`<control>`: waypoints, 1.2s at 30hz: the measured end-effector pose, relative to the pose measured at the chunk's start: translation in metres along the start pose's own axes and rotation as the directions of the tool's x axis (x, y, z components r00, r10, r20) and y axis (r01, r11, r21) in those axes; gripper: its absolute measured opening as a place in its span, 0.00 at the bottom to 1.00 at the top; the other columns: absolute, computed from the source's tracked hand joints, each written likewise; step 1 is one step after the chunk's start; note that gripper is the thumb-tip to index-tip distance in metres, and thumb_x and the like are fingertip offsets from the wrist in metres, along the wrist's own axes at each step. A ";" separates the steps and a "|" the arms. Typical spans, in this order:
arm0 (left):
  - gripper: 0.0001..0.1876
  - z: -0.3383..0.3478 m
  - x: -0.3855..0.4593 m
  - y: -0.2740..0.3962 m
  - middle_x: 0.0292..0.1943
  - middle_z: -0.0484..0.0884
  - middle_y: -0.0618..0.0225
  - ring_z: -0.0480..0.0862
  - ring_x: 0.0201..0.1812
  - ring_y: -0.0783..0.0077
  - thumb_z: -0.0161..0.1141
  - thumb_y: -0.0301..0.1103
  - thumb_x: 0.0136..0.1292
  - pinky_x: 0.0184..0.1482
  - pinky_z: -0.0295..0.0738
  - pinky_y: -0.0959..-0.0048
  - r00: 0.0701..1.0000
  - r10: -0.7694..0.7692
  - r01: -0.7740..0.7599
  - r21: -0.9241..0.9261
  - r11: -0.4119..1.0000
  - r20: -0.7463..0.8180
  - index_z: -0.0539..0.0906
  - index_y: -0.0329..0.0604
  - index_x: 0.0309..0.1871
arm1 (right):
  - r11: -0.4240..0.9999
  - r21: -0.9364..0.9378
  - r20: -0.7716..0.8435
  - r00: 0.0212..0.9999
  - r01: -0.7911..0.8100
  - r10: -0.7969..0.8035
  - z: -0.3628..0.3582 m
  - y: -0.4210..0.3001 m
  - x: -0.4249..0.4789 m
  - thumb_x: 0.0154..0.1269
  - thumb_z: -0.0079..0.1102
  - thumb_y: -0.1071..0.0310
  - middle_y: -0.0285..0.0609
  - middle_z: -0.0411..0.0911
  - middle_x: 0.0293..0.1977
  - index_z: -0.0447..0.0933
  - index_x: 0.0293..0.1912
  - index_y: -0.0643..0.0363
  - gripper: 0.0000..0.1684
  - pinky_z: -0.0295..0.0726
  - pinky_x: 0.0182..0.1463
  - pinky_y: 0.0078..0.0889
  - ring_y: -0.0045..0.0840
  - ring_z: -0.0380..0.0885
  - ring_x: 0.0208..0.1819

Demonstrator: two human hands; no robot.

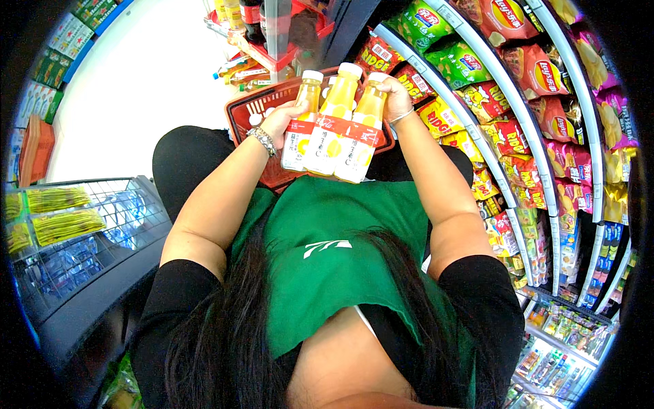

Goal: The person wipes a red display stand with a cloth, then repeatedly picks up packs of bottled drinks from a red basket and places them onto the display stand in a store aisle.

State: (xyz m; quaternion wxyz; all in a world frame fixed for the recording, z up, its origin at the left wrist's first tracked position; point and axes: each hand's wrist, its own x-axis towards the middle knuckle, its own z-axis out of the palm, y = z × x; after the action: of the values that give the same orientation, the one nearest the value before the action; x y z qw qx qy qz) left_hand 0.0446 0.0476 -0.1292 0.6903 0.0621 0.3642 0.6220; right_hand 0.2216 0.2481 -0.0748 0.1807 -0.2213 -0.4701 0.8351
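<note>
Three plastic bottles of yellow drink [329, 135] with white caps are held side by side in front of my lap. A red printed band [327, 124] runs across their middles. My left hand [286, 122] grips the left bottle from its outer side. The fingers of my right hand [397, 97] are on the neck of the right bottle, just below its cap. Beneath and behind the bottles is a red plastic shopping basket [236, 115]. More white caps [255, 119] show inside it, mostly hidden by my hands and the held bottles.
Shelves on the right carry bagged chips [552, 76] behind pale price rails [480, 138]. Ahead stands a red rack [278, 60] with drink bottles. A wire display rack [127, 184] with yellow packets is at my left. Stacked red baskets [38, 148] and green drink cartons [51, 66] line the far left.
</note>
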 end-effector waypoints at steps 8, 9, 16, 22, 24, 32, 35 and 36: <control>0.15 -0.012 0.007 0.005 0.41 0.83 0.64 0.84 0.40 0.70 0.60 0.34 0.62 0.44 0.79 0.67 0.974 0.140 -0.119 0.121 0.986 -0.178 0.75 0.41 0.50 | 0.999 -0.048 -0.069 0.998 0.013 -0.016 -0.003 0.009 0.004 0.45 0.51 0.71 0.45 0.78 0.33 0.75 0.35 0.67 0.14 0.78 0.45 0.37 0.34 0.78 0.35; 0.14 -0.010 0.007 0.010 0.41 0.83 0.63 0.84 0.40 0.69 0.61 0.34 0.62 0.44 0.79 0.67 0.961 0.164 -0.133 0.146 0.980 -0.223 0.76 0.41 0.50 | 0.996 -0.085 -0.064 0.997 0.033 -0.039 -0.004 0.009 0.004 0.46 0.51 0.71 0.45 0.78 0.33 0.75 0.35 0.66 0.14 0.78 0.45 0.36 0.32 0.78 0.35; 0.17 -0.029 -0.001 0.040 0.42 0.83 0.63 0.82 0.41 0.71 0.66 0.31 0.57 0.44 0.77 0.70 0.591 0.560 -0.208 0.561 0.801 -0.580 0.78 0.36 0.49 | 0.792 -0.609 -0.120 0.983 0.039 -0.141 -0.011 0.038 0.010 0.46 0.63 0.70 0.36 0.79 0.27 0.78 0.30 0.63 0.09 0.75 0.37 0.22 0.20 0.77 0.28; 0.31 -0.067 -0.007 0.066 0.48 0.81 0.59 0.82 0.46 0.65 0.73 0.32 0.47 0.49 0.77 0.67 0.443 0.567 -0.231 0.523 0.820 -0.694 0.72 0.38 0.54 | 0.332 -0.940 -0.147 0.967 -0.072 -0.207 -0.010 0.108 0.021 0.39 0.73 0.50 0.46 0.82 0.34 0.80 0.36 0.59 0.27 0.78 0.43 0.34 0.35 0.81 0.37; 0.33 -0.101 0.001 0.068 0.50 0.80 0.58 0.81 0.49 0.63 0.74 0.33 0.45 0.50 0.77 0.66 0.361 0.619 -0.107 0.628 0.771 -0.698 0.71 0.40 0.56 | 0.264 -0.957 -0.161 0.979 -0.123 -0.128 -0.003 0.128 0.027 0.40 0.72 0.48 0.49 0.81 0.37 0.79 0.36 0.59 0.28 0.78 0.44 0.36 0.38 0.80 0.40; 0.38 -0.103 -0.020 0.078 0.51 0.80 0.56 0.81 0.50 0.63 0.75 0.31 0.44 0.50 0.77 0.64 0.394 0.531 -0.118 0.532 0.839 -0.750 0.68 0.42 0.60 | 0.009 -0.940 -0.341 0.938 -0.342 0.061 0.028 0.211 0.060 0.49 0.68 0.50 0.57 0.79 0.41 0.69 0.49 0.62 0.34 0.76 0.49 0.43 0.47 0.78 0.45; 0.38 -0.107 -0.025 0.076 0.50 0.80 0.54 0.82 0.49 0.63 0.74 0.28 0.44 0.48 0.79 0.64 0.384 0.526 -0.105 0.530 0.841 -0.759 0.67 0.40 0.60 | -0.017 -0.930 -0.366 0.927 -0.366 0.083 0.011 0.246 0.069 0.53 0.65 0.51 0.61 0.78 0.41 0.66 0.51 0.65 0.34 0.76 0.51 0.45 0.49 0.77 0.46; 0.38 -0.103 -0.028 0.076 0.50 0.80 0.54 0.82 0.49 0.63 0.73 0.27 0.44 0.47 0.79 0.64 0.394 0.516 -0.134 0.507 0.851 -0.761 0.66 0.40 0.60 | -0.023 -0.936 -0.353 0.932 -0.352 0.089 0.011 0.248 0.070 0.53 0.65 0.52 0.61 0.78 0.41 0.66 0.51 0.64 0.34 0.76 0.51 0.46 0.49 0.77 0.46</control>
State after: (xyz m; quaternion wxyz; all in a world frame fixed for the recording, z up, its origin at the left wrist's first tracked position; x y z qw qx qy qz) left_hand -0.0757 0.0009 -0.1507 0.2392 -0.0677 0.7539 0.6082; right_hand 0.1345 0.1541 -0.2981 -0.1176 -0.4329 -0.8556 0.2584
